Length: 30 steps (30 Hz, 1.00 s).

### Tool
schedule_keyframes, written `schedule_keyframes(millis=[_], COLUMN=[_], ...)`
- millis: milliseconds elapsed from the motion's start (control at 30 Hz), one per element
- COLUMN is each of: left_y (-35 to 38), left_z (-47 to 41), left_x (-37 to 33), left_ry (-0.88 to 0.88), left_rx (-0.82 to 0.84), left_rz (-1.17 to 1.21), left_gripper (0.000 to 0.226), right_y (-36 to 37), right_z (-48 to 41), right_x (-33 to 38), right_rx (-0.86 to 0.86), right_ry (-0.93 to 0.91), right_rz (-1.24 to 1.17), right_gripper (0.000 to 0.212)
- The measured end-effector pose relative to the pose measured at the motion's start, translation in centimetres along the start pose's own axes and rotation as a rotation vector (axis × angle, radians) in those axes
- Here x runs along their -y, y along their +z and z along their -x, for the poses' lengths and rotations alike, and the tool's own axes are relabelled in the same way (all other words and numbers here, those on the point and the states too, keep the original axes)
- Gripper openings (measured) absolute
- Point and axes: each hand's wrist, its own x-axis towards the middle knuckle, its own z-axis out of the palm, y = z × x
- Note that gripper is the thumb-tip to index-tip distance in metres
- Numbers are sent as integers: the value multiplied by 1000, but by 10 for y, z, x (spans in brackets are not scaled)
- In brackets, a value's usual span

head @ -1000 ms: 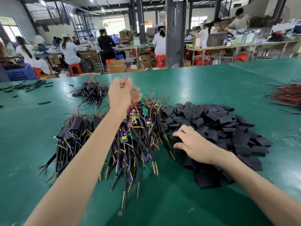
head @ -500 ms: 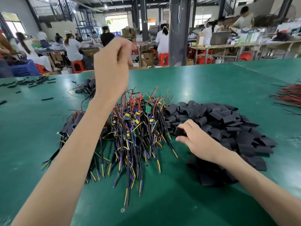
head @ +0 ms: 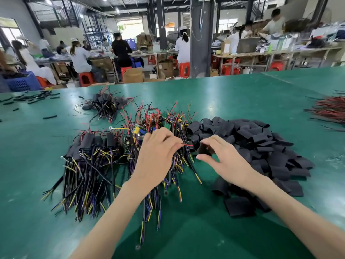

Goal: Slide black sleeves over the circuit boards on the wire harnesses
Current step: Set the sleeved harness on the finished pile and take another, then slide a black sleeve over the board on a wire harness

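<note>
My left hand (head: 158, 156) pinches the red wire ends of one wire harness (head: 187, 145), whose long wires hang down below the hand. Just to its right, my right hand (head: 224, 159) holds a black sleeve (head: 202, 149) between thumb and fingers, its mouth facing the red wire tips. A heap of bare harnesses with circuit boards (head: 149, 126) lies behind the hands. Sleeved harnesses (head: 89, 146) are piled at the left. A big heap of loose black sleeves (head: 261, 143) covers the right side.
The green table (head: 242, 101) stretches far back. A second small pile of sleeved harnesses (head: 106, 103) lies further back. Red and black wires (head: 330, 109) lie at the right edge, short black tube pieces (head: 35, 97) at the far left. People work at benches behind.
My left hand came down from high above the pile with the harness to meet the right hand. My right hand lifted a sleeve out of the heap toward the wire ends.
</note>
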Motion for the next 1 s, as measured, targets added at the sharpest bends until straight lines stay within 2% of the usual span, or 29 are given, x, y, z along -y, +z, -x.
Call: schedule_keyframes(millis=[400, 700, 833, 933, 1000], left_y=[9, 5, 10, 14, 17], left_z=[5, 7, 8, 9, 12], left_x=[-2, -2, -4, -9, -12], left_ry=[-58, 0, 67, 85, 22], left_rx=[-101, -21, 3, 41, 89], left_rz=[134, 51, -29, 1, 105], left_gripper=[30, 29, 18, 19, 13], right_y=[2, -1, 0, -4, -7], right_z=[0, -1, 3, 2, 0], right_x=[0, 3, 9, 14, 14], right_rx=[0, -79, -71, -109, -150], right_ry=[-48, -82, -144, -216, -247], right_rz=[5, -37, 79, 185, 198], right_gripper=[38, 38, 41, 34, 24])
